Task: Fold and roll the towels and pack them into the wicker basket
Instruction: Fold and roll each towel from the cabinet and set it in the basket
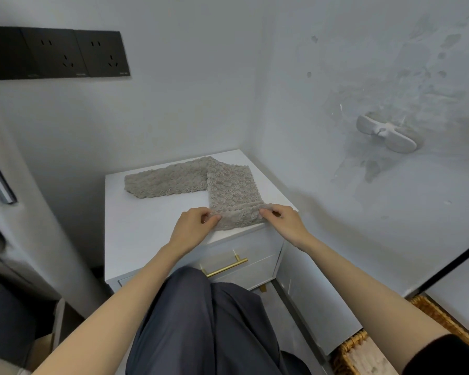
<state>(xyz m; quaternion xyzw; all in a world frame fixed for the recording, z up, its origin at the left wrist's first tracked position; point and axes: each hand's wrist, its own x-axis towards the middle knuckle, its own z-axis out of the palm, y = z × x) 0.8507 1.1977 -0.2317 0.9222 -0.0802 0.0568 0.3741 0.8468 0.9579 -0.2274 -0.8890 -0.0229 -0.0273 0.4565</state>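
In the lower right corner of the frame sits one wicker basket (347, 350), cut off by the edge. Pale, ribbed fabric (368, 359) shows inside it; too little is in view to say what it is.

At the bottom centre is the person's lap in dark grey trousers (201, 320). Two bare forearms reach up from the lower corners towards the middle of the frame.

Just past the knees stands a white bedside cabinet (136, 226) with one drawer and one gold bar handle (225, 266).

One grey-beige textured towel (228, 190), folded into a long narrow strip, lies on the cabinet top in an L shape. One arm of the L runs across the back of the top, from left to right. The other arm bends towards the viewer and ends at the front edge.

That near end lies between the two hands. The left hand (194, 226) pinches its left corner between thumb and curled fingers. The right hand (286, 221) pinches its right corner the same way. The end of the towel looks slightly turned over between them.

Beyond, in the upper left, three black plates (54, 54) sit side by side on the wall, two with socket holes. On the scuffed right wall is one white fitting (387, 133).
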